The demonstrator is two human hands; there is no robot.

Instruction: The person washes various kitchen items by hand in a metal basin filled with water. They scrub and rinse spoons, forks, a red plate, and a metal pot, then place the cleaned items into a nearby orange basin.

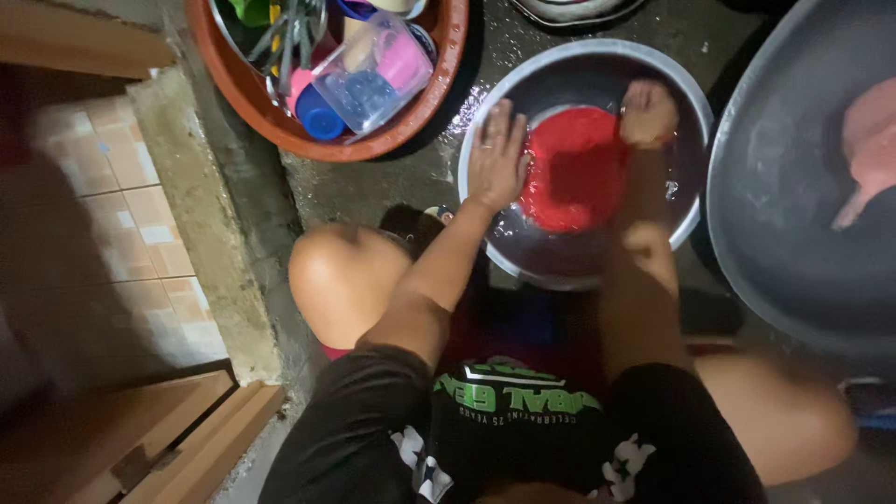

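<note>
The person is squatting over a round metal basin [523, 257] sitting on the wet concrete floor [373, 191]. A red plate [574, 168] is lying inside the basin, tilted toward its far side. The left hand [497, 154] is resting flat with fingers spread on the plate's left edge and the basin rim. The right hand [649, 112] is curling closed over the plate's far right edge. A brown tub [308, 140] of plastic containers is sitting to the left, and a large grey basin [784, 187] to the right.
</note>
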